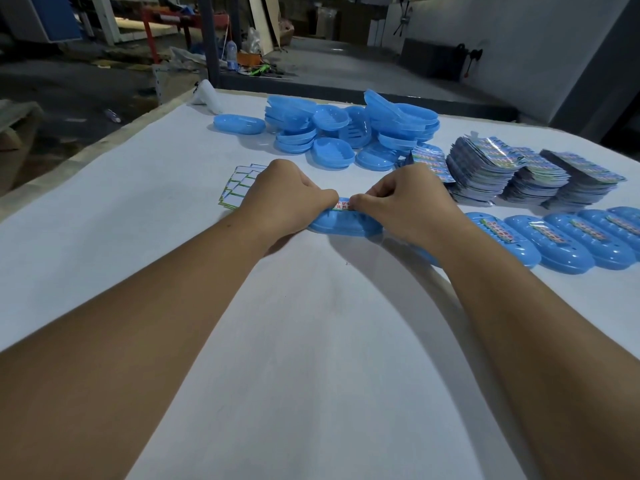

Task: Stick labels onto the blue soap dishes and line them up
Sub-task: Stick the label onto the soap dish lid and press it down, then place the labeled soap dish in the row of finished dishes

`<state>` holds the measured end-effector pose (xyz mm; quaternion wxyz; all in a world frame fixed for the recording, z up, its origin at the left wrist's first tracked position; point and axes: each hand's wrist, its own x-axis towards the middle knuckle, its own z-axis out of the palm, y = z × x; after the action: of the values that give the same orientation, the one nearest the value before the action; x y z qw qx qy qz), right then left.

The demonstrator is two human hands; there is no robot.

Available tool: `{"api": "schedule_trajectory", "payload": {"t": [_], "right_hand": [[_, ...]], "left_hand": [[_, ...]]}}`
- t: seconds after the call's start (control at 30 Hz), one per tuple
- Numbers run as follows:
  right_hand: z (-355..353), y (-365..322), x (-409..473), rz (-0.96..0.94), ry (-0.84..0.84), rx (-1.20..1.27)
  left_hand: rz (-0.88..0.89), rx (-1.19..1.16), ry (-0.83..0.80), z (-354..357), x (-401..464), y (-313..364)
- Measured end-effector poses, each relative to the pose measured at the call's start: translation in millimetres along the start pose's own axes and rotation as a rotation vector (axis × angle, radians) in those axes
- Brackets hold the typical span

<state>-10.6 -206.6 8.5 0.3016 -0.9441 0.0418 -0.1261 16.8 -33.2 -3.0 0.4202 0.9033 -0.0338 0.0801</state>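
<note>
A blue soap dish (343,228) lies on the white table (311,323) in front of me. On its top sits a small label (341,205) with red print. My left hand (287,195) and my right hand (408,202) meet over the dish, curled fingers pinching the label's two ends against it. To the right, a row of several labelled blue soap dishes (561,242) stands side by side. Part of another dish shows under my right wrist.
A heap of unlabelled blue dishes and lids (346,129) lies at the back. Stacks of printed label sheets (512,171) stand at the right. Sheets of white stickers (240,185) lie left of my left hand. A white object (207,93) sits at the far table edge.
</note>
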Motion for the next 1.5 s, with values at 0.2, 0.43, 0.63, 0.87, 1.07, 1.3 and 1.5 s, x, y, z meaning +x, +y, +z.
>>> {"api": "schedule_trajectory", "payload": {"t": [0.2, 0.43, 0.63, 0.87, 1.07, 1.3, 1.5], "right_hand": [[0, 0, -1, -0.007, -0.004, -0.019], [4, 0, -1, -0.029, 0.043, -0.093], [9, -4, -2, -0.031, 0.113, -0.177], [4, -10, 0, -0.027, 0.141, -0.251], [5, -6, 1, 0.008, 0.119, -0.170], [-6, -2, 1, -0.003, 0.184, 0.145], [1, -8, -10, -0.205, -0.124, 0.003]], "left_hand": [[0.042, 0.034, 0.027, 3, -2, -2], [0.119, 0.164, 0.085, 8, 3, -4], [0.200, 0.265, 0.137, 11, 4, -3], [0.268, 0.384, 0.169, 10, 2, 0], [0.242, 0.383, 0.152, 10, 5, -1], [0.068, 0.013, 0.156, -2, 8, -6], [0.093, 0.062, 0.229, -17, 10, -7]]}}
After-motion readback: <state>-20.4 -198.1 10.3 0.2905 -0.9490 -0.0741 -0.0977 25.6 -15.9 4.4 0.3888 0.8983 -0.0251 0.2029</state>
